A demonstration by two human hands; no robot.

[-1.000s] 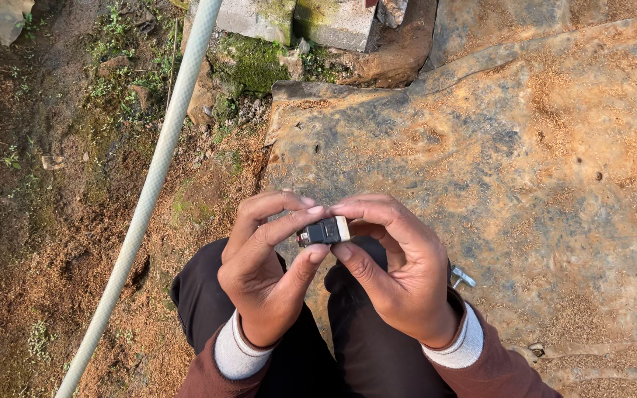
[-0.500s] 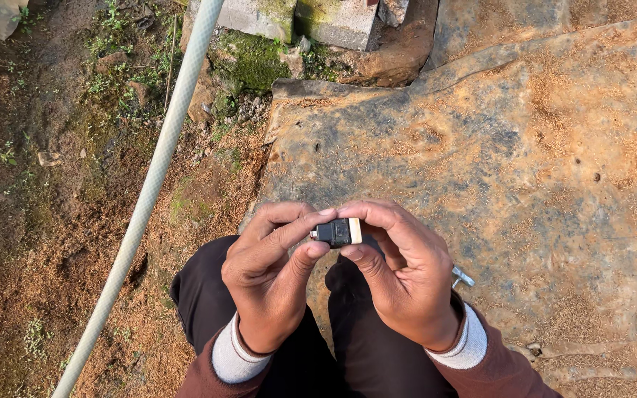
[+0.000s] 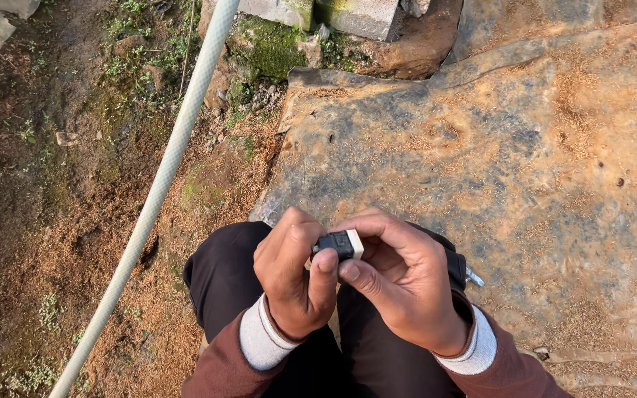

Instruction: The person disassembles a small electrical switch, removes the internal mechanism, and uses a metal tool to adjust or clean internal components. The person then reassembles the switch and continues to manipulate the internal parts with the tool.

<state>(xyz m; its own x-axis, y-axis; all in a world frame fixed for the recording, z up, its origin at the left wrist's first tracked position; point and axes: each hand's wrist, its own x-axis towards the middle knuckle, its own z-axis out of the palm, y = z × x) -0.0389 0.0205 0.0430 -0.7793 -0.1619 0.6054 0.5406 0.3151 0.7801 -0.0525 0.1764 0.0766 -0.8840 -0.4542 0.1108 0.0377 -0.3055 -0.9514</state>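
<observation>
A small black block with a white end [image 3: 340,244] is pinched between both hands over my lap. My left hand [image 3: 294,276] curls round its dark end, thumb pressed on it. The white end sits between the fingertips and thumb of my right hand [image 3: 404,280]. Both wrists show maroon sleeves with grey cuffs. My knees in black trousers [image 3: 223,273] lie under the hands. A small silvery metal part [image 3: 475,278] pokes out beside my right wrist.
A large flat brown rock slab [image 3: 495,155] fills the right side. A pale hose or pipe [image 3: 158,195] runs diagonally across reddish soil on the left. Mossy stone blocks [image 3: 318,15] lie at the top. Small green plants dot the soil.
The hands and the small block have shifted slightly lower in view and to the right. My left thumb now presses on the block's dark end.
</observation>
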